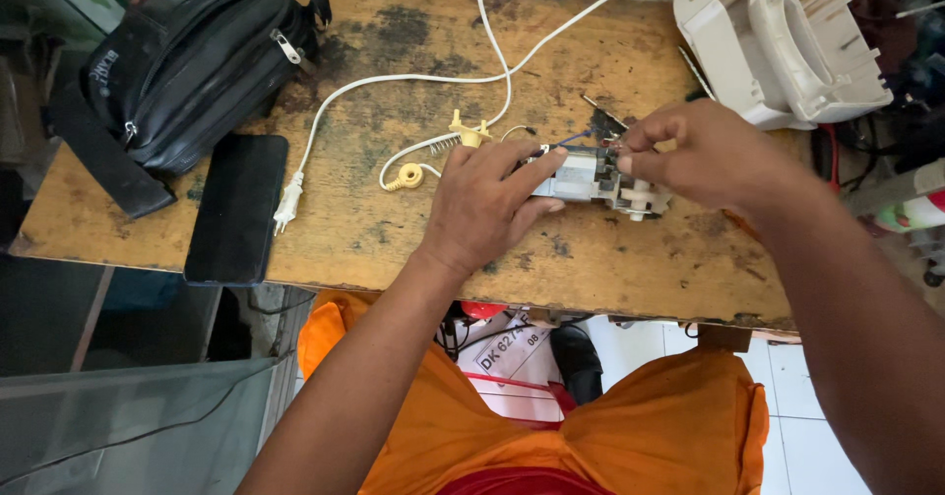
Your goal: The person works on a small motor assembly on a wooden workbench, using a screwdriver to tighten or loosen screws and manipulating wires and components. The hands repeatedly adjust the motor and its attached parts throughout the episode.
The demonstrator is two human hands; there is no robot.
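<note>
Small electric motor assembly (pixel 591 182), grey metal core with white plastic gear end, lying on worn wooden bench (pixel 413 244) near its front edge, between both hands. Left hand (pixel 487 205) laid flat over the motor's left end, fingers spread narrow, pressing and steadying rather than gripping. Right hand (pixel 714 155) pinched shut at the fingertips on the fine wires (pixel 581 141) at the motor's top; whether a terminal or only wire is pinched, not discernible. Step in hand, by judgement: working the wiring at the motor's connections. Next move likely calling for a delicate pull or twist, motor held firm against the scarred, stained wood. White power cord (pixel 394 80), smooth and looped, running to a two-pin plug (pixel 286 203); cream plastic fitting with spring (pixel 463 136) just beside the left hand. Farther off: black zipped bag (pixel 187 62), dark flat phone (pixel 236 210), white moulded appliance housing (pixel 787 37).
</note>
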